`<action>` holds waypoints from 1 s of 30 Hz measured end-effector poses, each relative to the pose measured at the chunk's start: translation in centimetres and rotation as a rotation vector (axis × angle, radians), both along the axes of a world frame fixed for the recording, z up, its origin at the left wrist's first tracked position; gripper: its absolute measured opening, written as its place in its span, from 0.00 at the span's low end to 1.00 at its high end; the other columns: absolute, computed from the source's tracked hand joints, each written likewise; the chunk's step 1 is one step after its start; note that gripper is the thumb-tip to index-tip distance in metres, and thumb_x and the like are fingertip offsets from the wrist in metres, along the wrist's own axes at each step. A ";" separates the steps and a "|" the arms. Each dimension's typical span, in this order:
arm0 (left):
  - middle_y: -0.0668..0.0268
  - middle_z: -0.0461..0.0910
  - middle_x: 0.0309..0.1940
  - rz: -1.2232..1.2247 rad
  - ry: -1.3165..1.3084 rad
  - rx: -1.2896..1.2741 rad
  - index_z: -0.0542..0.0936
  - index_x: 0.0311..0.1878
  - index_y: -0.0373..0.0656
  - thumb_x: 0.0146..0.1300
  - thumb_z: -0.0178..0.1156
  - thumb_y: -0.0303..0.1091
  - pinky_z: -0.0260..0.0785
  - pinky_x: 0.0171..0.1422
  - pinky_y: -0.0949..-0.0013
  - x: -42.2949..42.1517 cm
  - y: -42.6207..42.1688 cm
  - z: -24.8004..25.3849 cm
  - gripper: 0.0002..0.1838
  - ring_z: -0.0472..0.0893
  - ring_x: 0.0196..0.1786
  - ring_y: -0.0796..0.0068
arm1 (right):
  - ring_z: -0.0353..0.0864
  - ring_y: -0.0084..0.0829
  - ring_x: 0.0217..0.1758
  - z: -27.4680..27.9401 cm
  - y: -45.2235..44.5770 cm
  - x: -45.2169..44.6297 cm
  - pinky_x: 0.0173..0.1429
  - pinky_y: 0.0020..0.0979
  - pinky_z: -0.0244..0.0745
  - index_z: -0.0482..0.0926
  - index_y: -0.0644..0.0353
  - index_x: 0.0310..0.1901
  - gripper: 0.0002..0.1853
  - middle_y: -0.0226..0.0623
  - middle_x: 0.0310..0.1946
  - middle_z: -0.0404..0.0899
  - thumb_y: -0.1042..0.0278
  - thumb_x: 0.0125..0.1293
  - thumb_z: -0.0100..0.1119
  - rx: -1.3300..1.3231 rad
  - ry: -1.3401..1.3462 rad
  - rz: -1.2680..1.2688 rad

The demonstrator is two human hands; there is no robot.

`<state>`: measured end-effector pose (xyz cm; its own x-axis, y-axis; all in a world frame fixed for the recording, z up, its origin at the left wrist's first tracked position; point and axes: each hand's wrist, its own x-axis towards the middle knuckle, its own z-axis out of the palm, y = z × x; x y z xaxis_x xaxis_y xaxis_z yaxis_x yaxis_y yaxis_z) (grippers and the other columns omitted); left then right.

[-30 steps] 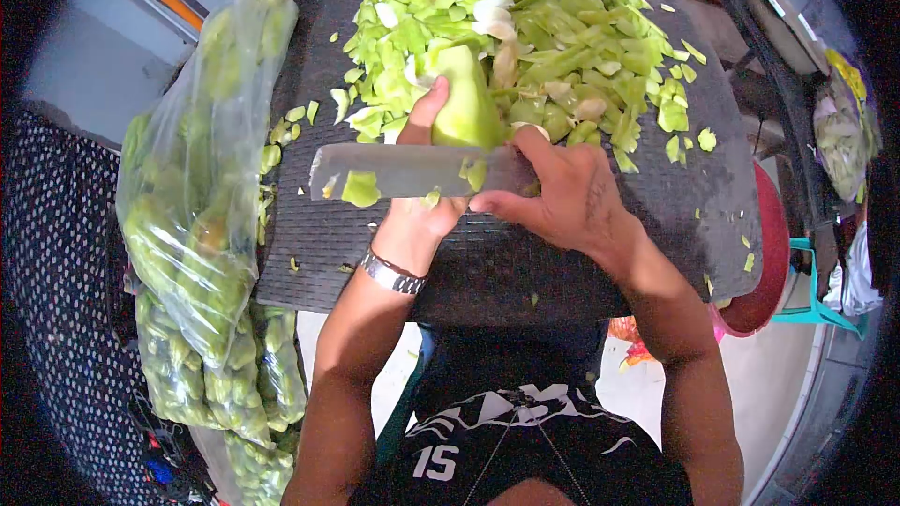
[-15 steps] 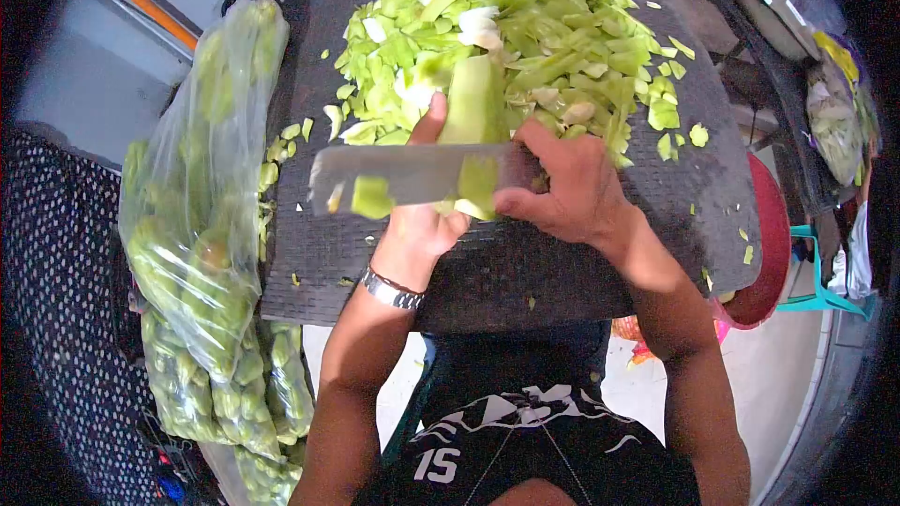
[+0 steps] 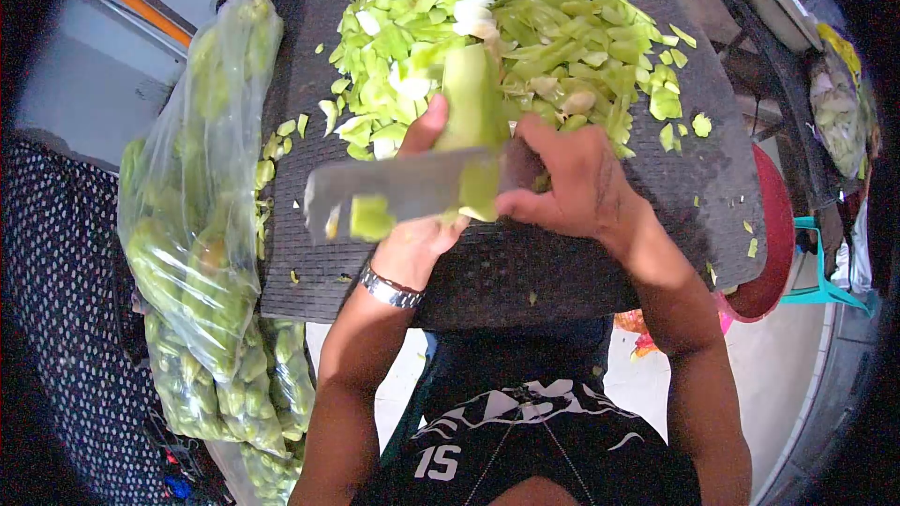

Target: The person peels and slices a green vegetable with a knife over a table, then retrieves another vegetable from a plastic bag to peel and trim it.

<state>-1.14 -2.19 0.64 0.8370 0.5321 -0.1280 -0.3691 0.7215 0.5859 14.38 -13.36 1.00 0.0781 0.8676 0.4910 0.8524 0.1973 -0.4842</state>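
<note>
My left hand (image 3: 422, 242), with a metal watch on its wrist, is closed around a long pale-green vegetable (image 3: 472, 94), its thumb along the left side. My right hand (image 3: 577, 178) grips a broad-bladed knife (image 3: 412, 186) by its handle. The blade points left and crosses in front of the vegetable's near end, slightly blurred. A green slice (image 3: 372, 215) clings to the blade, and another shows near the handle. Beyond my hands lies a large heap of green slices (image 3: 572, 33) on the dark textured tabletop (image 3: 309, 215). The knife hides part of my left hand.
Clear plastic bags of whole green vegetables (image 3: 192, 253) stand against the table's left side. Loose scraps lie near the table edges. At the right are a red tub (image 3: 773, 244), a teal stool (image 3: 825, 290) and another bag (image 3: 837, 112).
The knife blade has tilted a little, its tip lower now. Both hands keep their grips, and the vegetable sits slightly lower in my left hand. The view has shifted slightly.
</note>
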 end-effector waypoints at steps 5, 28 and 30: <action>0.49 0.83 0.47 0.034 -0.086 -0.111 0.72 0.66 0.37 0.72 0.50 0.64 0.85 0.34 0.49 -0.7 -0.9 -0.7 0.37 0.87 0.43 0.49 | 0.85 0.56 0.29 -0.5 0.4 1.6 0.33 0.49 0.78 0.76 0.62 0.38 0.36 0.48 0.21 0.80 0.27 0.57 0.68 0.022 0.076 -0.052; 0.53 0.82 0.51 0.144 0.051 0.001 0.74 0.66 0.39 0.76 0.49 0.59 0.79 0.45 0.58 0.2 1.3 0.1 0.32 0.84 0.47 0.57 | 0.70 0.32 0.13 -0.4 -0.1 9.1 0.19 0.34 0.64 0.80 0.62 0.34 0.42 0.36 0.15 0.73 0.21 0.70 0.44 -0.646 0.895 -0.468; 0.53 0.82 0.51 0.209 0.113 -0.061 0.74 0.65 0.40 0.76 0.51 0.57 0.78 0.45 0.57 0.4 2.0 -0.3 0.30 0.85 0.47 0.56 | 0.57 0.16 0.09 1.3 -0.3 6.6 0.14 0.24 0.51 0.77 0.58 0.35 0.41 0.22 0.12 0.62 0.20 0.71 0.39 -0.629 1.110 -0.350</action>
